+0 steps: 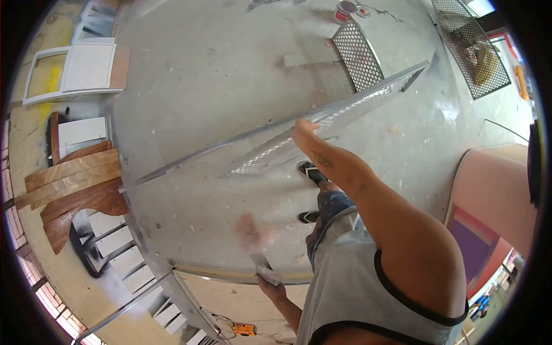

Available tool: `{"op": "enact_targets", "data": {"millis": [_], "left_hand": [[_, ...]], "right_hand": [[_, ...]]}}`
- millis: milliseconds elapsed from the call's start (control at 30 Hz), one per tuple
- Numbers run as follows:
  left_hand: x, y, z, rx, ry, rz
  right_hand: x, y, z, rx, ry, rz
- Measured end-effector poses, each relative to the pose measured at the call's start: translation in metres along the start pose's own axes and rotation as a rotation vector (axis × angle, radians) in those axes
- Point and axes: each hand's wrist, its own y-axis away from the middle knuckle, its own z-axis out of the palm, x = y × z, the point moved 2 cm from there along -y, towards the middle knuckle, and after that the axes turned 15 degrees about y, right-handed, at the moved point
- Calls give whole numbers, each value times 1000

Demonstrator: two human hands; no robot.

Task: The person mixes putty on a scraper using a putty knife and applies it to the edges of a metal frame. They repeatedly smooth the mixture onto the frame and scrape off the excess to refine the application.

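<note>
The right hand (306, 130) clasps the near edge of a long silver perforated metal mesh panel (322, 123), whose long axis slants up-right over the grey concrete floor (218, 69). The left hand (270, 282), lower, grips a grey scraper-like tool (263, 267).

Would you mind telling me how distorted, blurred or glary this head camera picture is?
In the head view, strong fisheye distortion bends the floor and the long mesh panel, with a black vignette ringing the frame. The right hand on the panel is fairly sharp; the left hand and its scraper look soft. The windows at lower left are blown out; the paint can is small yet legible.
</note>
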Motion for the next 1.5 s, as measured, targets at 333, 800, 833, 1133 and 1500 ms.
{"op": "enact_targets", "data": {"millis": [333, 800, 833, 1133, 1500], "left_hand": [[-27, 18, -20, 50, -3, -25], [-22, 43, -22, 202, 31, -12], [-21, 44, -22, 184, -3, -24], [-40, 43, -28, 212, -61, -58], [-26, -18, 27, 7, -31, -128]], "right_hand": [[13, -30, -7, 53, -128, 143], [42, -71, -27, -56, -593, 312], [39, -81, -27, -47, -576, 284], [30, -106, 2, 77, -912, 598], [-9, -29, 69, 676, -2220, 607]]}}
